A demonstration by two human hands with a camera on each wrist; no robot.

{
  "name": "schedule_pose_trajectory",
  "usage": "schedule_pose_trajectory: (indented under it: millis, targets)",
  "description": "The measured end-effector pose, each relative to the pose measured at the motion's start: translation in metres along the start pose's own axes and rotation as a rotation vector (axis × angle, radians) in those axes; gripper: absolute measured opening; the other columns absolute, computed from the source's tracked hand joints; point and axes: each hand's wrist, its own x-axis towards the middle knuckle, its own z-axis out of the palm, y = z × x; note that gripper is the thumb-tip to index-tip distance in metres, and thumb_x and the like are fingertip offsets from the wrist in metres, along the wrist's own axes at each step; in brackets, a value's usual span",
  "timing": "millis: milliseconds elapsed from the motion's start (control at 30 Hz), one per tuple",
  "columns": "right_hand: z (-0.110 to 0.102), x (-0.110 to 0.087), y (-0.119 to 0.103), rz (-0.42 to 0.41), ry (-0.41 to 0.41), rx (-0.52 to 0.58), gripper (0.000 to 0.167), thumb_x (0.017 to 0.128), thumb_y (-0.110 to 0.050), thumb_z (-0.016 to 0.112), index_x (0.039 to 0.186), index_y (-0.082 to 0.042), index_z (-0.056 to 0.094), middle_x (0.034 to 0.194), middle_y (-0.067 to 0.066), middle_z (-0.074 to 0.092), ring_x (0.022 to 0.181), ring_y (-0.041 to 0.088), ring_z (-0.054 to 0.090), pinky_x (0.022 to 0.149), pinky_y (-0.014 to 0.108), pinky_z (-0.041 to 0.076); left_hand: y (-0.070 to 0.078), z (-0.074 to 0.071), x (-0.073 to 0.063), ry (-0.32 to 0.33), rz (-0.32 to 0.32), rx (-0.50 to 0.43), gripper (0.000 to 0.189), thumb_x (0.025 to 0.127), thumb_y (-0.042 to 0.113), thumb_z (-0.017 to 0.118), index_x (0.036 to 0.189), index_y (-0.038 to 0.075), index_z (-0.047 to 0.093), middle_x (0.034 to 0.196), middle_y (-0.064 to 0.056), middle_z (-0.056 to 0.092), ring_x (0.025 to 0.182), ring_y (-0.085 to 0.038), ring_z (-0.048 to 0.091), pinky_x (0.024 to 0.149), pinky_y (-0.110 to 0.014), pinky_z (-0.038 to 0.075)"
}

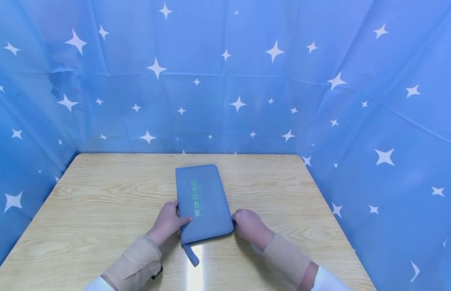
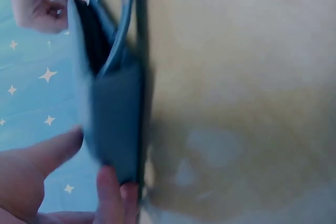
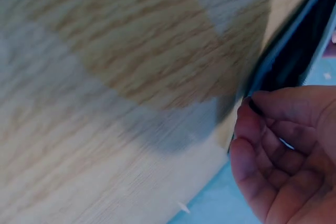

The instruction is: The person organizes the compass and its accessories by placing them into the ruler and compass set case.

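Observation:
A blue-grey zip case [image 1: 210, 202] with green lettering lies flat on the wooden table. Along its spine my left hand [image 1: 168, 221] grips the left edge, thumb on the cover and fingers at the side, as the left wrist view shows on the case [image 2: 116, 114]. At the near right corner, my right hand [image 1: 251, 227] pinches a small dark zipper pull [image 3: 255, 107] between thumb and curled forefinger. A dark gap runs along the edge of the case [image 3: 273, 59], so that stretch is unzipped. The wrist strap [image 1: 191, 255] hangs off the near left corner.
The wooden table [image 1: 112, 190] spreads out around the case, with its far edge against a blue curtain [image 1: 210, 93] patterned with white stars. Curtain also covers both sides. Light glares on the tabletop near the strap.

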Motion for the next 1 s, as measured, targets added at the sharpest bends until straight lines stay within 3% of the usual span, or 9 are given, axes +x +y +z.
schedule_pose_trajectory:
  millis: [67, 133, 267, 400, 500, 667, 1000]
  targets:
    - [0.0, -0.001, 0.0, 0.011, 0.011, 0.007, 0.018, 0.075, 0.002, 0.061, 0.062, -0.01, 0.063, 0.06, 0.001, 0.056, 0.053, 0.012, 0.051, 0.049, 0.027, 0.045, 0.001, -0.005, 0.008, -0.015, 0.014, 0.004, 0.062, 0.083, 0.018, 0.071, 0.129, -0.014, 0.045, 0.113, -0.026, 0.058, 0.085, -0.032, 0.063, 0.079, -0.042, 0.053]
    - [0.001, -0.002, 0.0, 0.019, 0.009, 0.014, 0.018, 0.074, 0.003, 0.06, 0.061, -0.01, 0.063, 0.06, 0.001, 0.056, 0.053, 0.011, 0.051, 0.049, 0.027, 0.045, 0.0, -0.01, 0.019, -0.028, 0.03, 0.028, 0.06, 0.088, 0.019, 0.065, 0.132, -0.015, 0.041, 0.119, -0.03, 0.053, 0.094, -0.038, 0.061, 0.085, -0.044, 0.052]
    - [0.001, -0.003, 0.0, 0.025, 0.001, 0.013, 0.018, 0.074, 0.003, 0.061, 0.062, -0.01, 0.063, 0.06, 0.001, 0.056, 0.053, 0.012, 0.051, 0.049, 0.027, 0.045, -0.001, -0.019, 0.049, -0.011, 0.129, 0.186, 0.066, 0.094, 0.02, 0.055, 0.139, -0.017, 0.025, 0.14, -0.036, 0.03, 0.128, -0.048, 0.036, 0.107, -0.053, 0.033]
    - [0.001, -0.001, -0.001, 0.014, 0.012, 0.008, 0.018, 0.074, 0.002, 0.06, 0.061, -0.01, 0.062, 0.06, 0.001, 0.057, 0.054, 0.013, 0.053, 0.051, 0.029, 0.046, -0.002, -0.026, 0.078, -0.001, 0.204, 0.32, 0.063, 0.097, 0.019, 0.048, 0.141, -0.017, 0.02, 0.148, -0.035, 0.019, 0.137, -0.048, 0.021, 0.113, -0.052, 0.021]
    - [0.001, 0.002, -0.001, 0.009, 0.015, 0.016, 0.019, 0.074, 0.002, 0.059, 0.061, -0.011, 0.062, 0.061, 0.001, 0.059, 0.055, 0.013, 0.054, 0.052, 0.029, 0.046, -0.003, -0.029, 0.093, -0.005, 0.206, 0.42, 0.062, 0.099, 0.021, 0.045, 0.142, -0.015, 0.02, 0.151, -0.032, 0.015, 0.14, -0.045, 0.017, 0.114, -0.051, 0.02]
    - [0.0, 0.004, -0.001, 0.022, 0.001, 0.01, 0.019, 0.075, 0.003, 0.059, 0.062, -0.01, 0.063, 0.061, 0.002, 0.059, 0.054, 0.014, 0.054, 0.051, 0.028, 0.046, -0.005, -0.026, 0.106, -0.029, 0.201, 0.539, 0.065, 0.098, 0.028, 0.046, 0.145, -0.008, 0.02, 0.154, -0.026, 0.012, 0.142, -0.042, 0.014, 0.11, -0.054, 0.026]
    - [-0.002, 0.001, -0.002, 0.027, -0.014, 0.002, 0.019, 0.074, 0.004, 0.058, 0.062, -0.01, 0.063, 0.062, 0.002, 0.06, 0.055, 0.013, 0.055, 0.052, 0.028, 0.047, -0.003, -0.022, 0.121, -0.119, 0.178, 0.558, 0.077, 0.095, 0.039, 0.045, 0.148, -0.005, 0.01, 0.155, -0.025, 0.008, 0.143, -0.04, 0.008, 0.112, -0.055, 0.022]
